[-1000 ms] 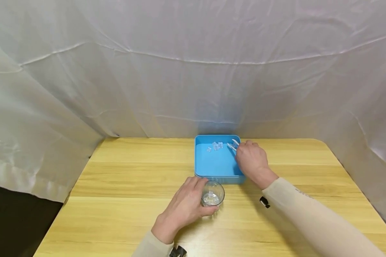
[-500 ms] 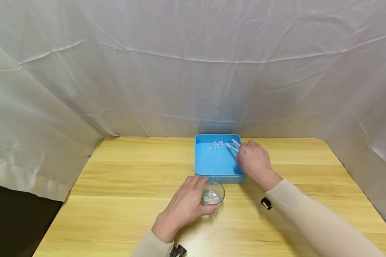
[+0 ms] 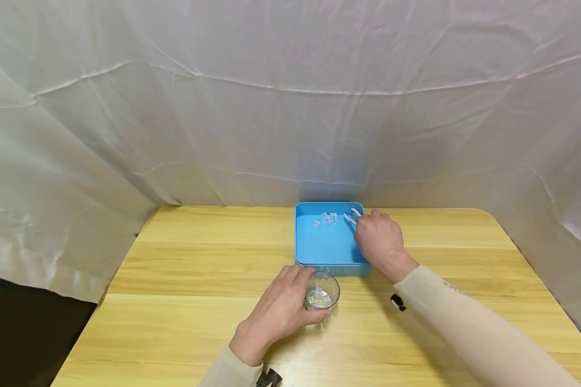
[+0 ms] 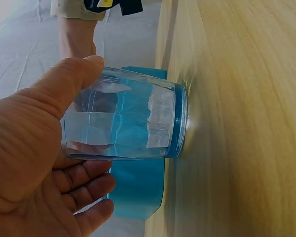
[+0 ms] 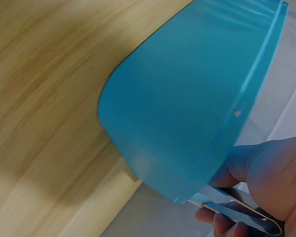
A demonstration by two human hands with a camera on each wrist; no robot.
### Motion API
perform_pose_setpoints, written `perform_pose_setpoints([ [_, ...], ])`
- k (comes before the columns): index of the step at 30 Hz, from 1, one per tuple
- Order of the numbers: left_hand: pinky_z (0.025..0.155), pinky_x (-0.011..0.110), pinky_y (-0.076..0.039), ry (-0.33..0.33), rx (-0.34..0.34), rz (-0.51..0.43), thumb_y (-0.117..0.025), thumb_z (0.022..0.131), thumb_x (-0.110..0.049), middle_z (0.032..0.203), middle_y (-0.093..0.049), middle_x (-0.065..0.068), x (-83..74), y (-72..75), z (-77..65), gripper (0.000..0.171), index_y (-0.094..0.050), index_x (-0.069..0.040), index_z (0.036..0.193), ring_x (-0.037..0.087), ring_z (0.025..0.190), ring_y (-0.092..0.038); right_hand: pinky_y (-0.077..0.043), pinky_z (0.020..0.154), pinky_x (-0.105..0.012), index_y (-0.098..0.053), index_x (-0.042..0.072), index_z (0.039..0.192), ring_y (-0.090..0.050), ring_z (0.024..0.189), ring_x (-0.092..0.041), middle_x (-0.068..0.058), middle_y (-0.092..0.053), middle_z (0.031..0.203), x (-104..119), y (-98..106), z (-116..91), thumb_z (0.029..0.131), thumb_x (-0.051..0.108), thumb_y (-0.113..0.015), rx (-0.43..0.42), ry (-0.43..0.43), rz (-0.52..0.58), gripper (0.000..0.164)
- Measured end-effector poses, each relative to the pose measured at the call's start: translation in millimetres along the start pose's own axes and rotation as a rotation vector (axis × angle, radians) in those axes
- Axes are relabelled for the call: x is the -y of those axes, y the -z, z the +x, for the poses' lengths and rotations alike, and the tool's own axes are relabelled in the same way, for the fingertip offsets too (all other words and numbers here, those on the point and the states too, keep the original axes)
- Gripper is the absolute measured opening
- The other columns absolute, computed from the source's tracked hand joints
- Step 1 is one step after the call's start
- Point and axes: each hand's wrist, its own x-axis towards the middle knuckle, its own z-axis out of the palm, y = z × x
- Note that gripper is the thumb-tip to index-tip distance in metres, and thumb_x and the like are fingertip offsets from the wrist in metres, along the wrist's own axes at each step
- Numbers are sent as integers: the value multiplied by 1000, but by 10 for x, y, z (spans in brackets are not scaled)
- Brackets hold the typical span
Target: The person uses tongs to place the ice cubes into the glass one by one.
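My left hand (image 3: 278, 303) holds a clear drinking glass (image 3: 330, 284) upright on the table, thumb at the near side and fingers at the far side. Several clear cubes (image 4: 160, 116) lie at the glass's bottom. A light-blue rectangular box (image 3: 321, 247) stands behind the glass. My right hand (image 3: 380, 239) reaches over the box's right wall and grips small metal tongs (image 5: 241, 215) with white tips. In the head view the tips sit apart inside the box, near its back right corner; whether a cube is between them is unclear. More clear cubes (image 3: 326, 218) lie left of the tips.
The wooden table (image 3: 198, 269) extends on both sides of the box. A grey-white curtain (image 3: 271, 134) hangs behind and at the sides. Black straps (image 3: 268, 378) show at the wrists. The box's back edge is close to the curtain.
My right hand shifted slightly right, then back left, with the tongs still in the box. My left hand and the glass stay in place.
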Motion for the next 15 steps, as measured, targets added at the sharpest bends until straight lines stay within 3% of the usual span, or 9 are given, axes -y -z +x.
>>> perform_pose_setpoints([
  [12, 105, 37, -53, -5, -10, -9, -86, 83, -54, 133, -63, 5, 4, -5, -10, 82, -57, -7, 143, 20, 120, -57, -52, 52, -37, -63, 0, 74, -51, 64, -25, -9, -52, 71, -26, 129, -43, 98, 22, -66, 79, -31, 86, 33],
  [15, 104, 37, -53, -7, -11, -11, -86, 83, -54, 132, -63, 5, 4, -7, -8, 82, -57, -7, 143, 20, 120, -57, -52, 52, -38, -62, 0, 74, -51, 64, -25, -10, -51, 71, -26, 145, -70, 98, 20, -63, 59, -39, 102, 32],
])
